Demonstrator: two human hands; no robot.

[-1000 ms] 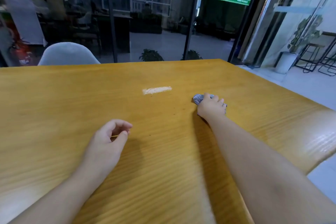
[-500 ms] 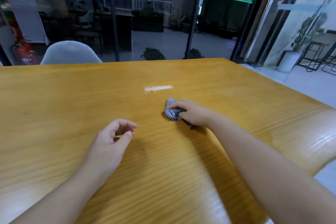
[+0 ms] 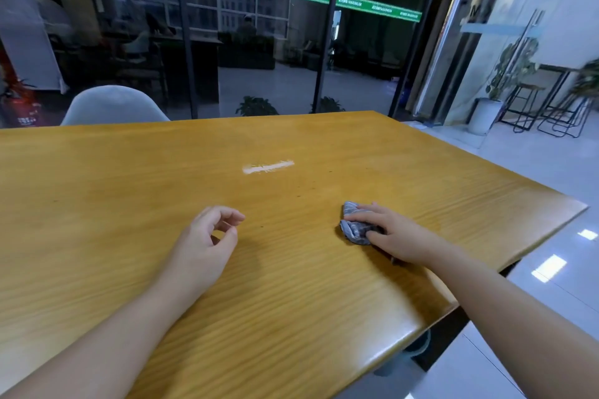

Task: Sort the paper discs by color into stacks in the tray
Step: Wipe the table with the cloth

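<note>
**Worktop wipe in hand; discs and tray not in view**

Right hand [image 3: 393,236] lies on a crumpled grey cloth [image 3: 353,227], fingers extended over it and thumb at its near side, pressing it against the worktop [image 3: 129,178]. Whether the fingers close round the cloth cannot be told; they read as flat. Left hand [image 3: 207,236] rests on the worktop left of centre, fingers loosely curled, holding nothing. The two hands are well apart.

No paper discs and no tray show anywhere in the view; their location cannot be stated. Judged from this, sorting has not begun and the step in hand is cleaning the surface.

To do it well: keep the palm flat on the cloth, work in overlapping passes, and carry the stroke out to the white smear [image 3: 268,167] lying farther off near the centre, which appears untreated.

Materials: the worktop is glossy yellow-orange wood with pronounced wavy grain and a rounded edge. The cloth is soft, bunched and creased, with a faint stripe. The smear is a narrow, ragged, chalky streak.
</note>
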